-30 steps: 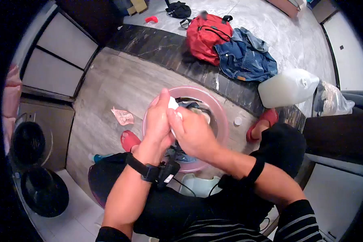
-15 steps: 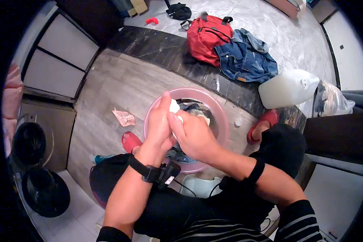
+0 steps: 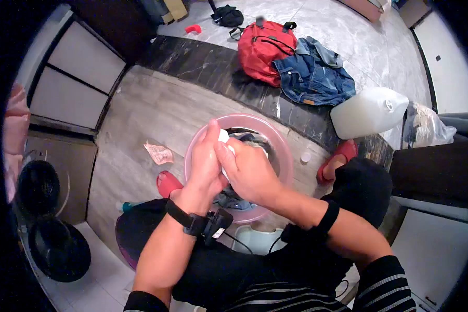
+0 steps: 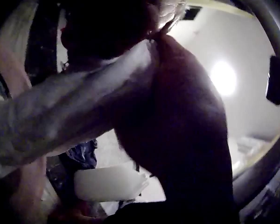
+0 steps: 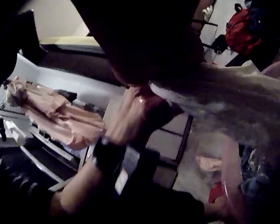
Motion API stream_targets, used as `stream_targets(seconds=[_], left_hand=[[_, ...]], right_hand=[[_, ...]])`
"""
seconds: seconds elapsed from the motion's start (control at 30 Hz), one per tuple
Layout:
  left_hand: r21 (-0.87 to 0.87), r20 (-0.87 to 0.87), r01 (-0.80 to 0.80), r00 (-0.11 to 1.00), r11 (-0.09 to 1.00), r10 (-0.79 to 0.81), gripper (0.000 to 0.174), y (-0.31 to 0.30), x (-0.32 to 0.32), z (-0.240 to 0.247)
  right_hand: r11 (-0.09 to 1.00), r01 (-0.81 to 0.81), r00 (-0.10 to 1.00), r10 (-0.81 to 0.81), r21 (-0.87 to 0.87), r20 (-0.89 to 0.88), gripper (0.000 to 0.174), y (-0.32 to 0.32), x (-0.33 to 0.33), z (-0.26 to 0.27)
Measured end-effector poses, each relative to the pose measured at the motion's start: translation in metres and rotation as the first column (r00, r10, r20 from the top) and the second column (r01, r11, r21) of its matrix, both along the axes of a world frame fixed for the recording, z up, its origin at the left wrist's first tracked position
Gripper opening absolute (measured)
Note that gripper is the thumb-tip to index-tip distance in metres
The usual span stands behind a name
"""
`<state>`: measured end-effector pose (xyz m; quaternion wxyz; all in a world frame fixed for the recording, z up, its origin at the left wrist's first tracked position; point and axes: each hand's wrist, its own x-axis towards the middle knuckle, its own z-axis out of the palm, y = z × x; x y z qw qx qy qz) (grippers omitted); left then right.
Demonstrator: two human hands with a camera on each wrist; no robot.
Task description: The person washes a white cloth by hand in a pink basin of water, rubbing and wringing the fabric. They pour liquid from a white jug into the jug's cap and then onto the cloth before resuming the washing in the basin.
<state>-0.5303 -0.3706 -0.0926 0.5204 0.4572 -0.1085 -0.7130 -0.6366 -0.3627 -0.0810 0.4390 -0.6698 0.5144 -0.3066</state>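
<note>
In the head view my left hand point(image 3: 204, 156) and right hand point(image 3: 250, 174) are pressed together above a pink basin point(image 3: 285, 143). Both grip a white wet-looking cloth point(image 3: 223, 136), and only a small part of it shows between them there. From the left wrist, a length of the cloth point(image 4: 60, 112) stretches away from the dark, shadowed hands. The right wrist view has the cloth point(image 5: 238, 100) extending off to the right, with the left hand point(image 5: 137, 114) behind. Dark and blue clothes point(image 3: 234, 200) lie in the basin, partly hidden by the hands.
Beyond the basin, a red backpack point(image 3: 265, 54) and a denim jacket point(image 3: 317, 78) lie on the raised floor near a white jug point(image 3: 369, 114). A pink paper point(image 3: 159, 153) and a white cap point(image 3: 306, 157) are on the floor. A pale stool point(image 3: 257, 238) stands close in front.
Both hands stay together on the white cloth with hardly any movement. The head view shifts slightly.
</note>
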Motion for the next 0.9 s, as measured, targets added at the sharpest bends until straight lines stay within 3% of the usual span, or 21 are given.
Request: stream_targets(seconds=[0.1,0.13,0.23,0.33,0.4,0.6,0.73,0.83,0.9], left_hand=[[-0.005,-0.001,0.006,1.000,1.000,-0.006,0.040,0.002,-0.007,0.003],[-0.026,-0.024,0.014,1.000,1.000,-0.015,0.041,0.003,-0.012,0.014],[-0.064,-0.098,0.056,0.993,0.996,-0.062,0.042,0.001,-0.008,0.015],[-0.078,-0.115,0.058,0.991,0.995,-0.067,0.042,0.000,-0.004,0.014],[-0.099,-0.136,0.050,0.989,0.994,-0.064,0.043,-0.001,-0.003,0.016],[-0.055,-0.082,-0.050,0.996,0.997,0.045,0.041,-0.007,0.010,0.019],[-0.118,-0.096,-0.094,0.992,0.989,0.083,0.040,-0.012,0.020,0.021],[-0.128,-0.060,-0.175,0.984,0.976,0.169,0.040,-0.021,0.027,0.025],[-0.135,-0.021,-0.218,0.976,0.967,0.217,0.040,-0.027,0.036,0.023]], right_hand=[[0.998,0.006,0.999,-0.003,0.054,-0.048,0.046,-0.025,-0.006,-0.010],[0.997,0.021,0.994,-0.029,0.076,0.107,0.045,-0.034,-0.009,-0.011],[0.997,0.073,0.993,-0.071,-0.022,0.099,0.046,-0.034,-0.010,-0.008],[0.996,0.077,0.976,-0.083,0.035,0.202,0.046,-0.033,-0.007,-0.009],[0.994,0.078,0.979,-0.091,0.076,0.182,0.045,-0.032,-0.008,-0.005],[0.994,0.059,0.981,-0.075,0.090,0.181,0.042,-0.036,-0.010,-0.015],[0.985,0.101,0.979,-0.123,0.139,0.162,0.040,-0.034,-0.013,-0.015],[0.956,0.232,0.971,-0.217,-0.180,0.096,0.043,-0.031,-0.012,-0.015],[0.995,0.100,0.984,-0.097,-0.016,0.148,0.041,-0.023,-0.015,-0.003]])
